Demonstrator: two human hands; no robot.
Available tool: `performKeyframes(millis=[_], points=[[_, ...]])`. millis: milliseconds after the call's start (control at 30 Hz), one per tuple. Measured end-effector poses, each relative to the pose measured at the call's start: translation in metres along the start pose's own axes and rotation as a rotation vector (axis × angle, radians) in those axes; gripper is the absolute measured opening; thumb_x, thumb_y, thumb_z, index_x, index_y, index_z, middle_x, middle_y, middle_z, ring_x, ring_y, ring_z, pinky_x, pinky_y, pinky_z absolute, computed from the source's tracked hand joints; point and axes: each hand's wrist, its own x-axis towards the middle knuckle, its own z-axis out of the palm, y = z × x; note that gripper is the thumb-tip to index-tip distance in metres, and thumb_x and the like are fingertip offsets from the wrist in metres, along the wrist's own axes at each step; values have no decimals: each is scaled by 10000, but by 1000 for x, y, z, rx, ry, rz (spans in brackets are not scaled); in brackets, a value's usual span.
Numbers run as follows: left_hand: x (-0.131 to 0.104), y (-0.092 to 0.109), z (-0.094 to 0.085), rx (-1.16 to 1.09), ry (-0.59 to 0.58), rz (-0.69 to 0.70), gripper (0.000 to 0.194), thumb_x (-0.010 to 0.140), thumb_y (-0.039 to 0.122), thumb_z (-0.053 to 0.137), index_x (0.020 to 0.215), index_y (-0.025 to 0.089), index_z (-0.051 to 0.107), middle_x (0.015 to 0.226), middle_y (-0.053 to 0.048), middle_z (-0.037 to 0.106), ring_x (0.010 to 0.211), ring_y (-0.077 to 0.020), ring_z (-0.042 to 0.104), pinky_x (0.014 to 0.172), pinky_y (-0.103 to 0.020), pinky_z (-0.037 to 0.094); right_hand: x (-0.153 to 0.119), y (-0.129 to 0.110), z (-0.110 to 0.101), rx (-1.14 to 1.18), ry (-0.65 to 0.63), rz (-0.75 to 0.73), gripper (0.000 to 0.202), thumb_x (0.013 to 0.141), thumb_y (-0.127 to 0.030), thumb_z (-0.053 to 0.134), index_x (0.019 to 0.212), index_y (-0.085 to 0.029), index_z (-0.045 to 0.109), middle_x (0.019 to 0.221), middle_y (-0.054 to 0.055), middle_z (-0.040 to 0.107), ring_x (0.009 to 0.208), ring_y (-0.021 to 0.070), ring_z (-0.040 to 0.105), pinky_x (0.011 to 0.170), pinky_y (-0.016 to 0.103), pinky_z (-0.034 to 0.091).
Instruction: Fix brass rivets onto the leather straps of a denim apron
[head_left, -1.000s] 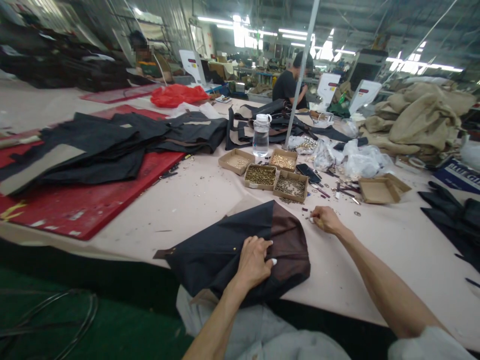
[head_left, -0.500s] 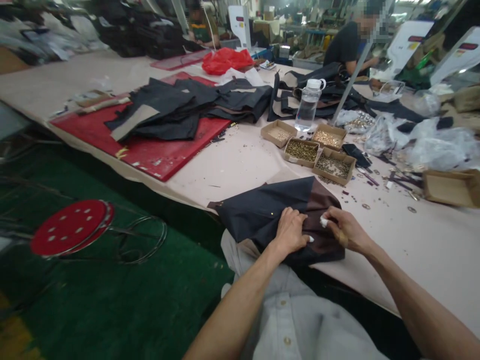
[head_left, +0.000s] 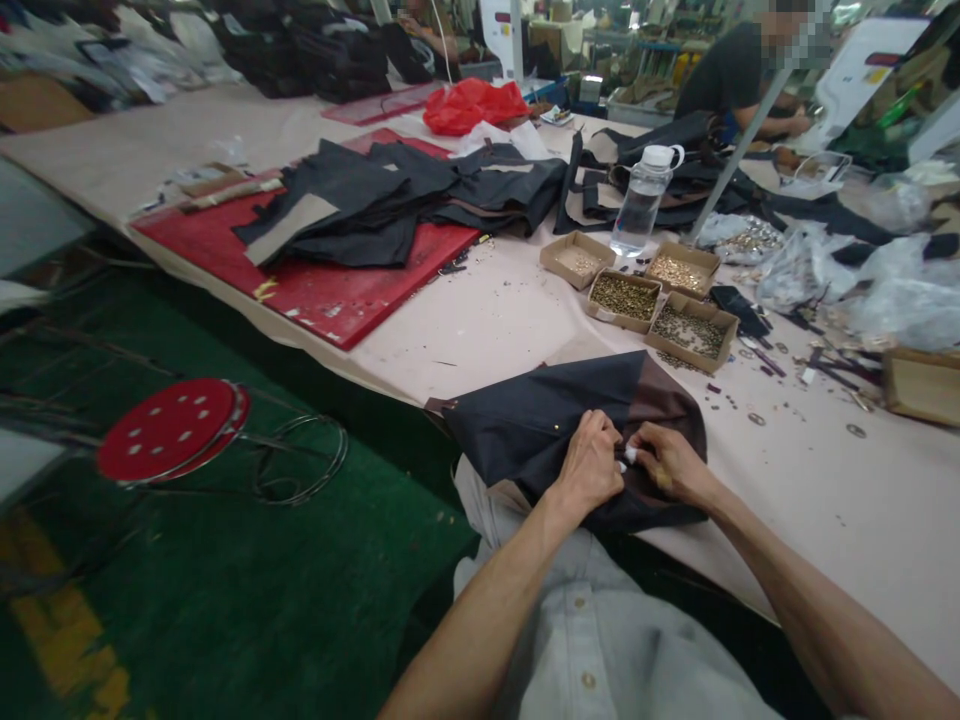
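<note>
Matt, smooth dark cloth piece [head_left: 517, 415]

Btl [head_left: 639, 215] behind parts boxes [head_left: 681, 354]; cloth [head_left: 514, 420] in front; stool [head_left: 169, 430] L.

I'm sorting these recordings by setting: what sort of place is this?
Probably a bag or garment workshop: the dark material beneath the left hand resembles pieces piled on a red board, open cardboard boxes hold small metallic bits, and another person works across the table.

Grips: two, left grip [head_left: 592, 465] and right grip [head_left: 671, 465], at one dark cloth piece [head_left: 525, 420]. Beyond them: four boxes [head_left: 616, 316] holding small parts [head_left: 626, 295], one bottle [head_left: 641, 205]. Leftward: one stool [head_left: 169, 425].
</note>
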Motion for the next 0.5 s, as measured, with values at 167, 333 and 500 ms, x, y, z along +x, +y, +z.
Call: performKeyframes(millis=[167,333,500], points=[[1,-6,-1,-24,9,5,318,620,53,636,921,154,620,1036,-105,538,1010,-247,499,933,-407,502,15,-3,-6,-18,-74,139,133,728,-144,583,750,-194,705,734,24,702,665,178,611,627,268,413],[2,-10,0,-44,26,-3,303,648,63,639,934,162,620,1051,-106,558,1011,-253,514,940,-417,504,32,-6,-17,-47,-147,271,139,651,-113,628,686,-177,746,637,16,689,596,154,604,553,240,390],[3,-13,2,-74,55,-12,295,660,79,661,939,172,630,1026,-86,567,1015,-251,526,953,-419,509,45,-3,-22,12,-208,380,171,599,-105,604,688,-146,745,629,30,690,555,129,600,499,202,396]])
